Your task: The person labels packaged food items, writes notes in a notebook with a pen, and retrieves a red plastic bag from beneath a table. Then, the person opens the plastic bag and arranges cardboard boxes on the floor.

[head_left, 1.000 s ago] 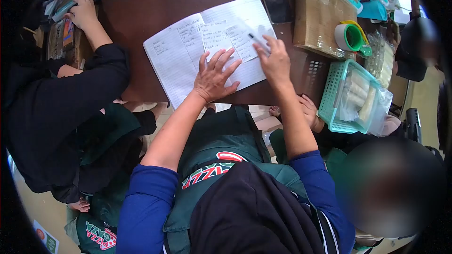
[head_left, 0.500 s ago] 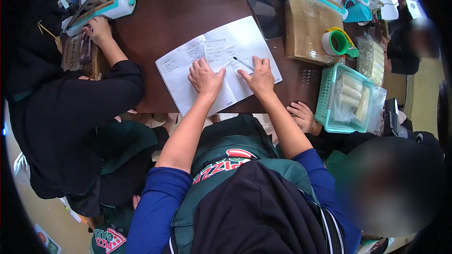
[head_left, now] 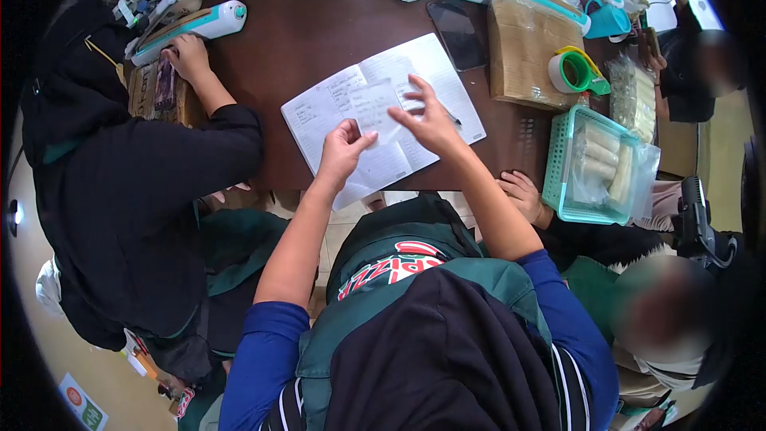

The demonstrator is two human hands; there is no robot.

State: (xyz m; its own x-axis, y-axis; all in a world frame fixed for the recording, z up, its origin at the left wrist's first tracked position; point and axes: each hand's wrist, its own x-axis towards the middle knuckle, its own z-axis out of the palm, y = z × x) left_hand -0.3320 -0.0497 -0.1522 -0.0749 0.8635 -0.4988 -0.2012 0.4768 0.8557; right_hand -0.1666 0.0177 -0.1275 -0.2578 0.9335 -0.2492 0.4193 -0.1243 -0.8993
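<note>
The notebook [head_left: 437, 68] (open) slants lengthwise, far end right.

Your slip [head_left: 377, 105] and notebook [head_left: 384, 161] are matt paper — your table [head_left: 319, 28] smooth, faintly glossy. You see a shiny-wrapped cardboard box [head_left: 519, 52] and a perforated plastic basket [head_left: 558, 164].

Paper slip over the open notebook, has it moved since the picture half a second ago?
Yes: judged against the black phone, the paper slip has shifted toward the near edge of the table.
</note>
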